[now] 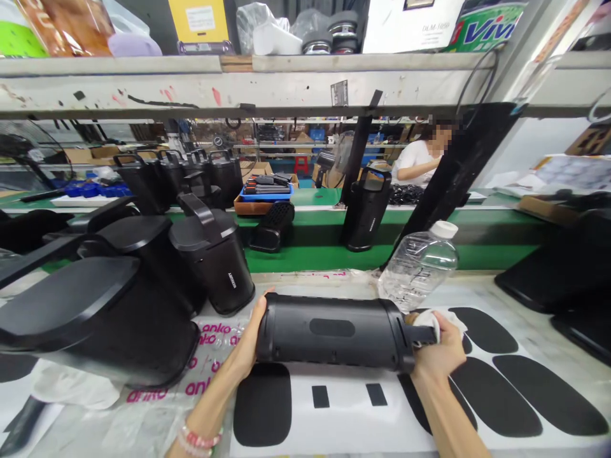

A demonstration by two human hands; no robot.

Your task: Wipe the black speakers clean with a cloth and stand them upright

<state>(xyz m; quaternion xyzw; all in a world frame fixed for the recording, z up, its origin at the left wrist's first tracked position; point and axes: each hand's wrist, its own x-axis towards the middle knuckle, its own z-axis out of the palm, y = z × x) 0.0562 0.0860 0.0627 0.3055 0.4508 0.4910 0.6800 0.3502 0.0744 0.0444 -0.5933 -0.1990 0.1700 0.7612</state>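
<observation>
A black, rounded speaker-like unit (pixel 296 346) lies on its side between my hands, above a white sheet (pixel 351 420) with black pads on it. My left hand (pixel 251 337) presses around its left end. At the other end, my right hand (pixel 443 350) is closed around the unit's handle, with a white cloth (pixel 451 318) bunched between fingers and handle. Below the unit, a large rounded black pad (pixel 263 407) and two small black squares show on the sheet. Larger oval black pads (pixel 496 394) spread out by my right forearm.
Several black units with handles (pixel 214 261) stand on the left. A clear bottle (pixel 420 261) with a white cap stands behind my right hand. Across the green conveyor (pixel 310 248) are more units, a tray of tools (pixel 267 186) and a person in white (pixel 415 159). A shelf crosses above.
</observation>
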